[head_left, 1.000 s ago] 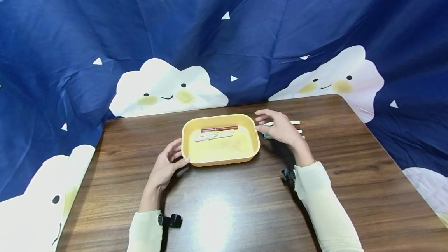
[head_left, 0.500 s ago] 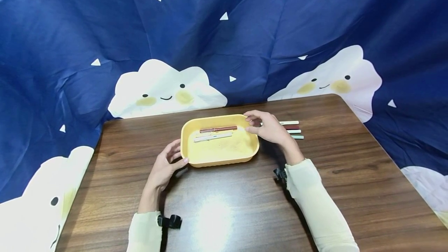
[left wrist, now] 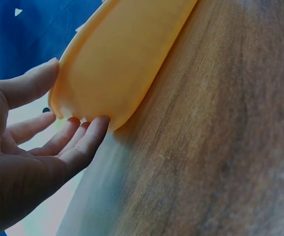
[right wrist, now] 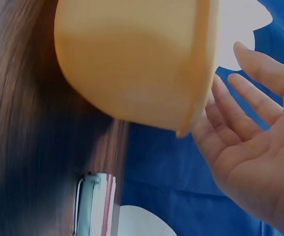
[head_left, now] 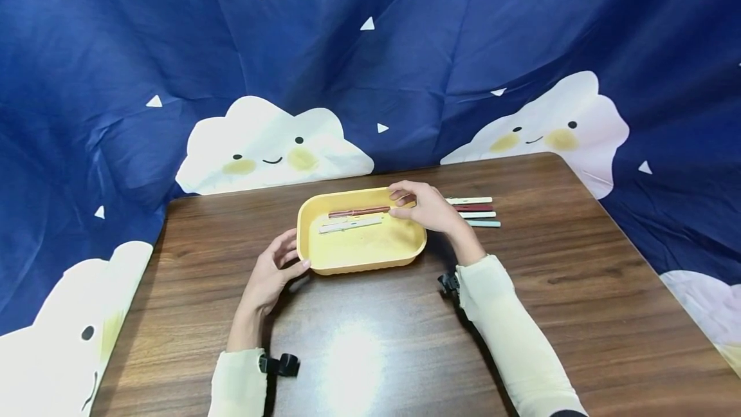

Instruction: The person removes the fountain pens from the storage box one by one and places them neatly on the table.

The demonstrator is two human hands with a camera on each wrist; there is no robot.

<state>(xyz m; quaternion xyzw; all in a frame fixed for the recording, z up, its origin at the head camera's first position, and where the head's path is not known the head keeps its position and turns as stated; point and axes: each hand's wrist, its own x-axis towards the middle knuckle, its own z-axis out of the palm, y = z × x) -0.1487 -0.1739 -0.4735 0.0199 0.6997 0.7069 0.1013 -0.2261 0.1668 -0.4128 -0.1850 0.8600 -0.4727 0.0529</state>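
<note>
A yellow plastic tray (head_left: 370,261) with rounded corners stands on the wooden table. At its left end my left hand (head_left: 267,278) holds it, thumb on the near corner and fingers along the side wall; in the left wrist view the fingertips (left wrist: 101,123) touch that wall. Inside lie a brown-red pen (head_left: 359,212) and a white pen (head_left: 350,224), side by side. Over the tray's right end hovers my right hand (head_left: 431,210), fingers bent loosely. Nothing shows between its fingers in the right wrist view, where the hand (right wrist: 255,132) is beside the rim.
Right of the tray, partly behind my right hand, several pens lie in a row: a white pen (head_left: 475,200), a dark red pen (head_left: 476,208) and a light teal pen (head_left: 486,224) among them. A blue cloud-patterned cloth (head_left: 324,37) hangs behind the table (head_left: 567,288).
My right hand has moved left, from beside the pens to above the tray's right end, uncovering more of the pen row. The left hand stays at the tray.
</note>
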